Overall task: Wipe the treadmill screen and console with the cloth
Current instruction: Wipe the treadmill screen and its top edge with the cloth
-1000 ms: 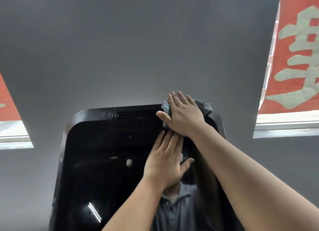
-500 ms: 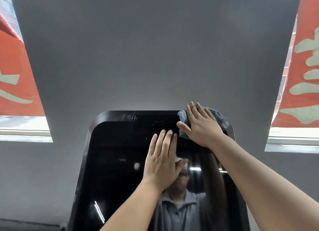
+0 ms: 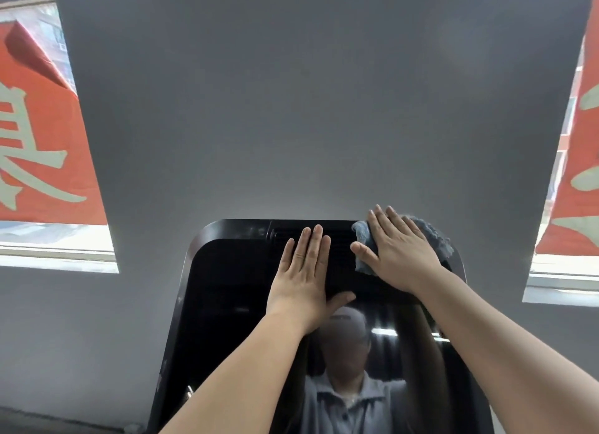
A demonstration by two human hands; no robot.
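The treadmill screen [image 3: 227,304] is a tall glossy black panel with a ribbed vent strip [image 3: 340,239] across its top. My right hand [image 3: 398,255] lies flat on a grey-blue cloth [image 3: 431,235], pressing it against the screen's top right corner. Only the cloth's edges show around the hand. My left hand [image 3: 304,278] rests flat on the glass just left of it, fingers together and reaching onto the vent strip, holding nothing. The glass mirrors a person in a grey collared shirt.
A plain grey wall panel [image 3: 308,109] rises behind the screen. Windows with red banners bearing pale characters flank it on the left [image 3: 39,141] and right [image 3: 583,174], each with a white sill below.
My view has tilted, so the screen sits lower and further right in the frame. My left hand has slid up onto the vent strip. My right hand stays on the cloth at the top right corner.
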